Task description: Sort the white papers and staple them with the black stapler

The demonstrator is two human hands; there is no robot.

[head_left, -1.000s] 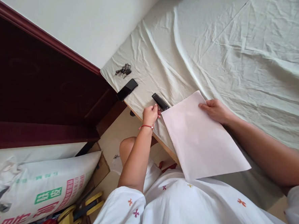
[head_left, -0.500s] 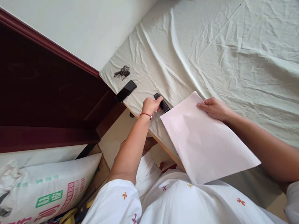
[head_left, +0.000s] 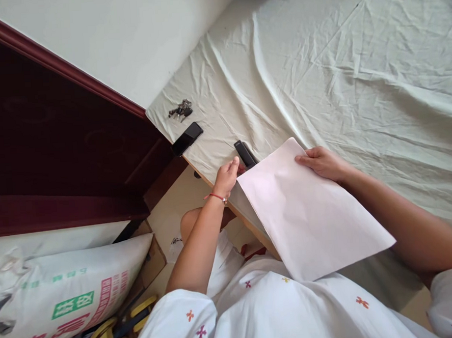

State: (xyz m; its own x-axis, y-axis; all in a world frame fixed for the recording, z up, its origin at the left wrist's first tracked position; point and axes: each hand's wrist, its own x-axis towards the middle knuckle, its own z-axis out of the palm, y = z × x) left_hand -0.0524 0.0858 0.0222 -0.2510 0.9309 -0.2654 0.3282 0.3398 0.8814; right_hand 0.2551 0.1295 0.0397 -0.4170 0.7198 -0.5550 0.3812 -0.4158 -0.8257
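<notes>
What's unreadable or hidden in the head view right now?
- Black stapler: near end hidden by the left hand and the paper; grip unclear.
- Right hand: fingertips hidden under the paper's edge.
- Keys: too small to count.
- Printed sack: cut off by the left edge.

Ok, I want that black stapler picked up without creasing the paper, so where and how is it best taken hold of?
Probably the far end of the black stapler, pinched across its narrow sides from above. Its near end is tucked at the corner of the paper sheet, with the left hand beside it, while the far end lies bare on the bedsheet. The right hand holds the sheet's top edge.
</notes>
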